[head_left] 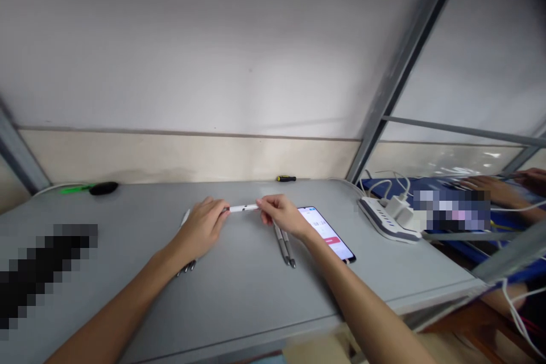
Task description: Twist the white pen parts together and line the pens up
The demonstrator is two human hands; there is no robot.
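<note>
My left hand (pixel 202 227) and my right hand (pixel 282 215) each pinch one end of a thin white pen (pixel 244 208), held level just above the grey table (pixel 239 290). Both hands are closed on it. Two grey pens (pixel 285 247) lie side by side under my right wrist. More pen tips (pixel 187 267) poke out below my left wrist. A phone (pixel 328 233) with a lit screen lies flat just right of my right hand.
A white power strip (pixel 386 219) with chargers and cables sits at the table's right edge. A small yellow-black screwdriver (pixel 285 178) and a black object (pixel 103 187) with a green item lie along the back wall. Another person's hands (pixel 490 185) work at the far right.
</note>
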